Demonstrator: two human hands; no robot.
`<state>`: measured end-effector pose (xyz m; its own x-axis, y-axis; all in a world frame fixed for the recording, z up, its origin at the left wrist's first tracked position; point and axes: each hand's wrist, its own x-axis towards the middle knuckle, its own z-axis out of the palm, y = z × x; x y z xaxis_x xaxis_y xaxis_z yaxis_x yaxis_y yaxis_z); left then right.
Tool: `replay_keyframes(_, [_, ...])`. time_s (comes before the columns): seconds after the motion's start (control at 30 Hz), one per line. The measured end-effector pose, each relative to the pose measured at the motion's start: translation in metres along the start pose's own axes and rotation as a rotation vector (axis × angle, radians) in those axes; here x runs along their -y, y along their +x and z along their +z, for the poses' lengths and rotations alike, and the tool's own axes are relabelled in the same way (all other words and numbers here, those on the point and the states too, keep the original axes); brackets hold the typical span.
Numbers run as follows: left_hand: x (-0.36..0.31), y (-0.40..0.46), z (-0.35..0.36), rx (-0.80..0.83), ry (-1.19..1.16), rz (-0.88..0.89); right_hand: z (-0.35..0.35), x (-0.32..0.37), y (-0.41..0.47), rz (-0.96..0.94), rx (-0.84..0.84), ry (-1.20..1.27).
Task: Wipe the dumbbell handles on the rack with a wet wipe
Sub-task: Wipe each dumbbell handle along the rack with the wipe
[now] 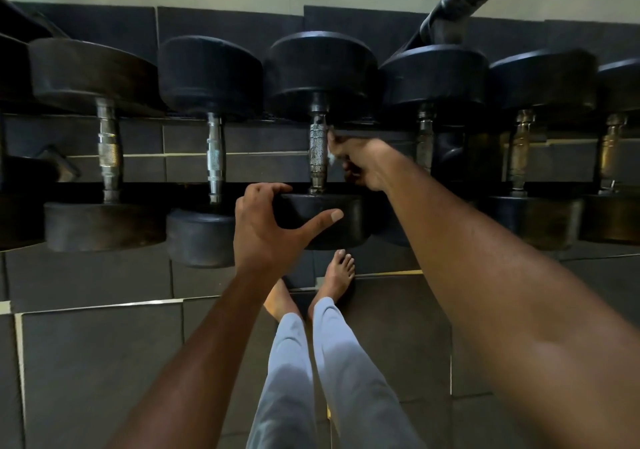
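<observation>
Several black dumbbells lie side by side on a rack [194, 188], their metal handles pointing away from me. My left hand [266, 227] grips the near head [325, 220] of the middle dumbbell, thumb stretched across its face. Just right of that dumbbell's knurled handle [318, 150], my right hand [360, 163] holds a small white wet wipe [331, 157], mostly hidden in the fingers. The wipe touches the handle's right side.
Other dumbbells flank the middle one: two to the left [214, 157], several to the right [519, 150]. A black padded bar [464, 1] slants overhead at upper right. My bare feet [337, 275] stand on dark floor tiles under the rack.
</observation>
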<state>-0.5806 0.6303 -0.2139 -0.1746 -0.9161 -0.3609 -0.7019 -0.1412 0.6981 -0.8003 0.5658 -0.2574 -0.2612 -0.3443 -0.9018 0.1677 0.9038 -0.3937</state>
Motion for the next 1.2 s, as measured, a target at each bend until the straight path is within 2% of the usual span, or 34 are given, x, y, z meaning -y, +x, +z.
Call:
replay_keyframes(0.13, [0.000, 0.000, 0.000, 0.001, -0.009, 0.003, -0.004, -0.006, -0.003, -0.016, 0.000, -0.192])
replay_keyframes(0.37, [0.001, -0.001, 0.002, -0.004, -0.015, -0.002, -0.012, -0.015, -0.003, -0.112, 0.135, -0.396])
replay_keyframes(0.5, [0.001, -0.001, 0.003, -0.006, -0.016, 0.000, -0.011, -0.012, -0.009, -0.175, 0.135, -0.635])
replay_keyframes(0.7, [0.002, -0.002, 0.001, 0.000, -0.031, -0.007, -0.015, -0.005, -0.023, -0.228, 0.120, -0.722])
replay_keyframes(0.8, [0.002, -0.001, 0.001, 0.000, -0.040, -0.013, -0.019, 0.014, -0.038, -0.337, 0.154, -0.679])
replay_keyframes(0.83, [0.001, -0.002, 0.001, 0.002, -0.044, -0.014, -0.016, 0.021, -0.041, -0.404, 0.131, -0.668])
replay_keyframes(0.9, [0.001, -0.002, 0.001, -0.005, -0.061, -0.009, -0.007, 0.031, -0.041, -0.583, -0.023, -0.713])
replay_keyframes(0.97, [0.001, -0.004, 0.002, -0.019, -0.086, -0.010, 0.005, 0.034, -0.041, -0.785, -0.234, -0.838])
replay_keyframes(1.03, [0.001, -0.005, 0.003, -0.009, -0.101, -0.013, 0.013, 0.033, -0.039, -0.925, -0.355, -1.020])
replay_keyframes(1.2, [0.007, -0.006, 0.003, 0.005, -0.112, 0.004, 0.023, 0.031, -0.024, -1.036, -0.531, -1.305])
